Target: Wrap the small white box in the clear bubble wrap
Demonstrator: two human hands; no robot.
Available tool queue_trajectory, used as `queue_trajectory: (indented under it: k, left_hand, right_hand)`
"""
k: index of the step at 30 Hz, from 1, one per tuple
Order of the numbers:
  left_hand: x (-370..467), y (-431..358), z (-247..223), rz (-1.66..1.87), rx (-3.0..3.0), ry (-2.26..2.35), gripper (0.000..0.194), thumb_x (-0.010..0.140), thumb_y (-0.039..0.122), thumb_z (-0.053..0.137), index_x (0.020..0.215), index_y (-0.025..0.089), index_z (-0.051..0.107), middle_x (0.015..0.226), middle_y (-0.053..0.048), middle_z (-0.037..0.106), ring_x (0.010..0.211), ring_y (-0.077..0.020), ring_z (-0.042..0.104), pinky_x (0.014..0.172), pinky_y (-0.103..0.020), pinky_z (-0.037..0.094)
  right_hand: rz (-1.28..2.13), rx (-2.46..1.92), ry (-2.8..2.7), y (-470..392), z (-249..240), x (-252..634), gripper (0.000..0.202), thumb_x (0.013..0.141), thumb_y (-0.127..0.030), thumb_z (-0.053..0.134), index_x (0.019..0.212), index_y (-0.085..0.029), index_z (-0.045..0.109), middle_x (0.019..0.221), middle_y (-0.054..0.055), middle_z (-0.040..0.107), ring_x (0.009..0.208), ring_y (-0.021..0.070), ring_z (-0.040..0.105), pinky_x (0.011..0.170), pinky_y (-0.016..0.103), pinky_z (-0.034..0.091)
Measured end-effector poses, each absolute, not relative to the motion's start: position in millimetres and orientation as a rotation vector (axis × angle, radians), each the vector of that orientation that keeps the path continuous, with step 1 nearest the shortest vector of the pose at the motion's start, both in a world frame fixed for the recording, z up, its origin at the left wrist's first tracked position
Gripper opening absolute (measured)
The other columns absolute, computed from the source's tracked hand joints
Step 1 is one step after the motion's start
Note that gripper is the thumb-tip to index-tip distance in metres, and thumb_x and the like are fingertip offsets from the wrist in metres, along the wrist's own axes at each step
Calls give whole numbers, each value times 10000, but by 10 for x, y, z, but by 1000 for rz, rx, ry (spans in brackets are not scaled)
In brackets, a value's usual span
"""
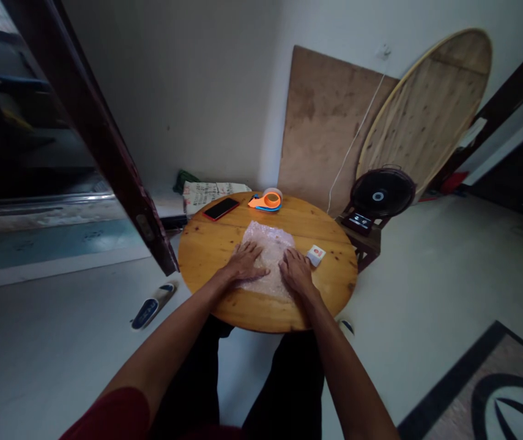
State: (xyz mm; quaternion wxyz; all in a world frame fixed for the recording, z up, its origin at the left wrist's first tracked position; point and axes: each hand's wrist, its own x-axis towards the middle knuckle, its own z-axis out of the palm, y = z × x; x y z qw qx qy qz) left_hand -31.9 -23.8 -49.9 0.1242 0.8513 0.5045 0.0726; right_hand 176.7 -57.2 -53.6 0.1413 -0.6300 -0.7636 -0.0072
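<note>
2 hands rest on bubble wrap, long axis pointing forward.

A round wooden panel leans against the pale wall.

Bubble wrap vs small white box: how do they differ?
Size: bubble wrap is a broad sheet; the white box is far smaller.
Look: bubble wrap is translucent; the white box has an orange mark.
Contact: left hand and right hand press bubble wrap; the white box sits beside.
Shared: both on the table.
</note>
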Motion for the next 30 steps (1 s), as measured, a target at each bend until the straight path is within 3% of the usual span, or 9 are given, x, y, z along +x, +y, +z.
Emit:
queue_trajectory:
  k: [7,19,25,27,30]
  left_hand:
    - [-336,-199,-523,182,2456,1451,1009,704,797,502,1490,199,296,1591,-150,204,1479,-338,126,1187,-527,90]
    - [-599,-259,-488,188,2456,1569,862,793,763,407,1461,221,343,1592,-120,218,1467,-358,150,1161,-583,82]
    - [-489,-309,-412,345,2457,1663,470,904,515,411,1252,229,546,1468,-106,438,1385,-341,324,1130,-611,165]
    - [-416,-296,-377,408,2515,1629,384,902,397,431,1200,206,579,1409,-110,495,1361,-314,358,1138,-555,213]
    - [-292,-209,-316,488,2618,1459,401,886,288,425,1251,188,561,1408,-97,496,1351,-254,373,1152,-418,265]
  right_hand:
    - [-17,-1830,-2215,-575,-532,1783,371,958,-248,338,1267,-146,516,1411,137,494,1279,248,420,1032,371,299]
    - [-18,-1855,-2199,-566,-534,1771,384,957,-247,335,1276,-145,523,1427,133,481,1283,253,427,1036,380,294]
    - [-9,-1876,-2211,-576,-507,1763,372,958,-255,343,1265,-157,529,1415,131,491,1273,245,435,1027,378,307]
    - [-10,-1887,-2213,-579,-497,1756,372,957,-250,342,1265,-159,530,1416,130,492,1270,245,439,1023,382,313]
    - [-7,-1892,-2209,-583,-487,1748,383,961,-252,335,1282,-163,524,1430,127,482,1273,245,440,1023,382,318]
